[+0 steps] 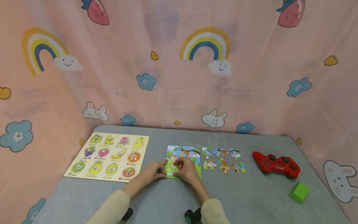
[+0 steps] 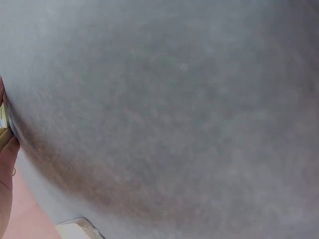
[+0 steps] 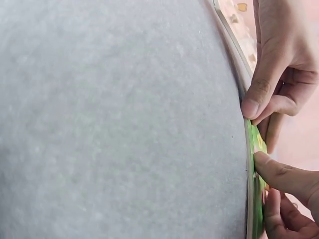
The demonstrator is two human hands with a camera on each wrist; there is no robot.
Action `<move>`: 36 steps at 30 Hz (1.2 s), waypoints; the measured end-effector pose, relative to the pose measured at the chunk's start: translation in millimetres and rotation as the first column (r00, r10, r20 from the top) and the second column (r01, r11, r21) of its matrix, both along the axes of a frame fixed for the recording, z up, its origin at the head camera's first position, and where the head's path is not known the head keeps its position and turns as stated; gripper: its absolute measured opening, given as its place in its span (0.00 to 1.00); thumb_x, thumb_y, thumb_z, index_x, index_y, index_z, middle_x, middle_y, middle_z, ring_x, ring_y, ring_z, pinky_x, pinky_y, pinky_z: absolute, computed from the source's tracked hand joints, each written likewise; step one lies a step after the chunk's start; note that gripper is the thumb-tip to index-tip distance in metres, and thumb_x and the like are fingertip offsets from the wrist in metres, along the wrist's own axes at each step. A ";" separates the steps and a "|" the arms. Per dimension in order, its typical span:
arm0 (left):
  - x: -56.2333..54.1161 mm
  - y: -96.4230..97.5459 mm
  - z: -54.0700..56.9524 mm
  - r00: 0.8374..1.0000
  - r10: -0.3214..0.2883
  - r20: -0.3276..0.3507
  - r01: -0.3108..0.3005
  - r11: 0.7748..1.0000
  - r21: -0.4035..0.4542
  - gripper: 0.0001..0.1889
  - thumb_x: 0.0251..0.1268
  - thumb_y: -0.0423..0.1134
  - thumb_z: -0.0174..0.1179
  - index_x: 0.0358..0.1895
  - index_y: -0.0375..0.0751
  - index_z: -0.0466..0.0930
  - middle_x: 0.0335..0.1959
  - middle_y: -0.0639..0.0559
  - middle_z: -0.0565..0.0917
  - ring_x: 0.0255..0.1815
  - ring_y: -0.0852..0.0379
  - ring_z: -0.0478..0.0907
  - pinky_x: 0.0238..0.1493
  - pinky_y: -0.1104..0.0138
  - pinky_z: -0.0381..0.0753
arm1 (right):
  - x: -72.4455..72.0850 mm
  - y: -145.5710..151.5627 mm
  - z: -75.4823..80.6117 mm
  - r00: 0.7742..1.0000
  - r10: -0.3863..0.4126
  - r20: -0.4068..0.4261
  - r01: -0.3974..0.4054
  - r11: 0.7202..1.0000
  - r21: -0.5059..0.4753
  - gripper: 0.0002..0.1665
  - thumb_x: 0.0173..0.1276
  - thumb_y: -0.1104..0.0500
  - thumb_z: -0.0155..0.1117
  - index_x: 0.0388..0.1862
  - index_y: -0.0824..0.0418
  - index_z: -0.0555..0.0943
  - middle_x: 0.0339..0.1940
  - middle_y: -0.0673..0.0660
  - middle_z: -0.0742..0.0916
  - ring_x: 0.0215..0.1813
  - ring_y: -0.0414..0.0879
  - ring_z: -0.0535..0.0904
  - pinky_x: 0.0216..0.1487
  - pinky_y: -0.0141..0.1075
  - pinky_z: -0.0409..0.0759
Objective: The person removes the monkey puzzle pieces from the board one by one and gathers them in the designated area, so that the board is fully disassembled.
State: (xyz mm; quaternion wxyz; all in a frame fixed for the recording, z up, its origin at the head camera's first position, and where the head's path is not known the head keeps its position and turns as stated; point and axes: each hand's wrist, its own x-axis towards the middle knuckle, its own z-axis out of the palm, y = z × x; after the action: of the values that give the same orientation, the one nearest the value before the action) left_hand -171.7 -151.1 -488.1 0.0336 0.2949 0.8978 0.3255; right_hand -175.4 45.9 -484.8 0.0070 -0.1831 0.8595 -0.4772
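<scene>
A small square picture puzzle board (image 1: 197,157) lies on the grey table in the head view, and its green edge (image 3: 255,204) appears side-on in the right wrist view. My left hand (image 1: 152,172) holds the board's lower left side with thumb and fingers; at the rim of the left wrist view only its fingertips (image 2: 6,154) show. Over the board's middle, my right hand (image 1: 185,169) has its thumb and forefinger curled together in a pinch on a puzzle piece, which the fingers mostly hide. Several loose puzzle pieces (image 1: 209,165) lie in two rows right of the board.
A large fruit picture board (image 1: 104,152) lies on the left of the table. To the right are a red game controller (image 1: 275,166) and a green block (image 1: 299,193). A pink printed curtain (image 1: 167,102) hangs behind and at both sides.
</scene>
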 end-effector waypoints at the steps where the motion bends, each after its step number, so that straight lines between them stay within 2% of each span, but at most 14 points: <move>1: 0.0 0.0 0.0 1.000 0.000 0.003 -0.001 1.000 0.002 0.07 0.51 0.37 0.70 0.22 0.43 0.83 0.59 0.32 0.75 0.55 0.43 0.78 0.50 0.56 0.78 | -0.3 -0.2 0.7 1.000 0.007 -0.004 -0.007 1.000 0.005 0.19 0.42 0.72 0.79 0.35 0.69 0.82 0.29 0.59 0.85 0.29 0.45 0.77 0.29 0.30 0.75; 8: 0.1 -0.4 1.1 1.000 0.007 0.007 -0.007 1.000 0.015 0.07 0.52 0.36 0.70 0.22 0.43 0.83 0.59 0.32 0.75 0.53 0.45 0.80 0.46 0.61 0.79 | -1.1 -3.0 6.6 0.996 0.052 -0.077 -0.046 0.996 0.071 0.19 0.40 0.73 0.79 0.32 0.69 0.82 0.27 0.58 0.84 0.27 0.42 0.75 0.28 0.30 0.74; 12: -0.4 -0.4 0.1 1.000 0.007 -0.004 -0.007 1.000 0.009 0.07 0.51 0.37 0.70 0.21 0.43 0.83 0.58 0.32 0.75 0.47 0.48 0.82 0.43 0.64 0.78 | -1.4 -3.8 7.1 0.993 0.054 -0.105 -0.044 0.994 0.097 0.19 0.39 0.73 0.80 0.31 0.67 0.82 0.28 0.57 0.85 0.29 0.45 0.79 0.36 0.35 0.76; 15: -0.2 -0.5 -0.2 1.000 0.009 -0.009 -0.009 1.000 0.006 0.06 0.51 0.37 0.71 0.22 0.42 0.83 0.58 0.32 0.76 0.43 0.53 0.82 0.41 0.65 0.79 | -2.1 -3.7 7.0 0.991 0.059 -0.116 -0.045 0.992 0.121 0.19 0.40 0.71 0.81 0.31 0.65 0.82 0.30 0.56 0.86 0.31 0.45 0.80 0.39 0.37 0.77; 18: 0.5 -0.4 0.1 1.000 0.009 -0.008 -0.009 1.000 0.001 0.06 0.51 0.37 0.70 0.23 0.42 0.84 0.58 0.32 0.76 0.42 0.55 0.82 0.41 0.65 0.79 | -2.3 -3.0 6.2 0.991 0.073 -0.108 -0.060 0.991 0.123 0.19 0.41 0.70 0.80 0.33 0.66 0.82 0.31 0.56 0.86 0.31 0.45 0.79 0.35 0.35 0.78; 22: 1.1 0.0 1.0 1.000 0.008 -0.004 -0.008 1.000 0.003 0.05 0.51 0.37 0.70 0.23 0.42 0.84 0.58 0.32 0.76 0.45 0.51 0.82 0.44 0.61 0.80 | -3.4 -1.5 4.2 0.995 0.074 -0.059 -0.068 0.993 0.096 0.18 0.43 0.70 0.80 0.35 0.67 0.83 0.33 0.57 0.86 0.32 0.46 0.81 0.34 0.31 0.79; 26: 0.6 0.1 1.4 1.000 0.011 0.018 -0.011 1.000 0.015 0.05 0.52 0.36 0.70 0.24 0.42 0.84 0.59 0.32 0.75 0.52 0.44 0.80 0.49 0.56 0.79 | -5.5 1.9 1.9 0.997 0.072 -0.001 -0.072 0.997 0.023 0.18 0.46 0.69 0.78 0.38 0.69 0.84 0.35 0.60 0.87 0.34 0.49 0.83 0.35 0.32 0.80; 31: 0.0 0.3 1.1 0.999 0.010 0.031 -0.010 1.000 0.017 0.05 0.52 0.35 0.70 0.23 0.41 0.84 0.59 0.32 0.74 0.55 0.43 0.78 0.50 0.55 0.78 | -6.8 10.5 -0.3 0.991 0.085 0.107 -0.071 0.990 -0.125 0.21 0.50 0.68 0.76 0.44 0.72 0.84 0.40 0.64 0.87 0.38 0.53 0.85 0.36 0.32 0.81; 33: 0.1 0.6 1.3 0.999 0.009 0.032 -0.009 1.000 0.016 0.05 0.52 0.35 0.70 0.23 0.41 0.84 0.59 0.32 0.74 0.55 0.44 0.79 0.50 0.55 0.78 | -6.8 14.6 -0.8 0.979 0.113 0.172 -0.075 0.974 -0.214 0.21 0.51 0.68 0.75 0.46 0.73 0.83 0.42 0.66 0.87 0.40 0.55 0.85 0.38 0.33 0.82; 36: 1.1 1.3 1.8 0.999 0.009 0.037 -0.010 1.000 0.015 0.06 0.52 0.35 0.70 0.23 0.42 0.83 0.59 0.31 0.74 0.52 0.45 0.80 0.49 0.55 0.78 | -5.8 21.8 -1.0 0.947 0.170 0.273 -0.069 0.937 -0.342 0.22 0.54 0.70 0.73 0.48 0.77 0.81 0.45 0.70 0.85 0.43 0.57 0.85 0.39 0.34 0.82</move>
State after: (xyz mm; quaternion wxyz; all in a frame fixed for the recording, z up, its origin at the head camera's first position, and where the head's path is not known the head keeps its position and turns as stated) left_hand -170.7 -149.8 -486.3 0.0461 0.2849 0.8958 0.3380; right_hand -181.2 67.7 -485.8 0.1355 -0.1600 0.7440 -0.6344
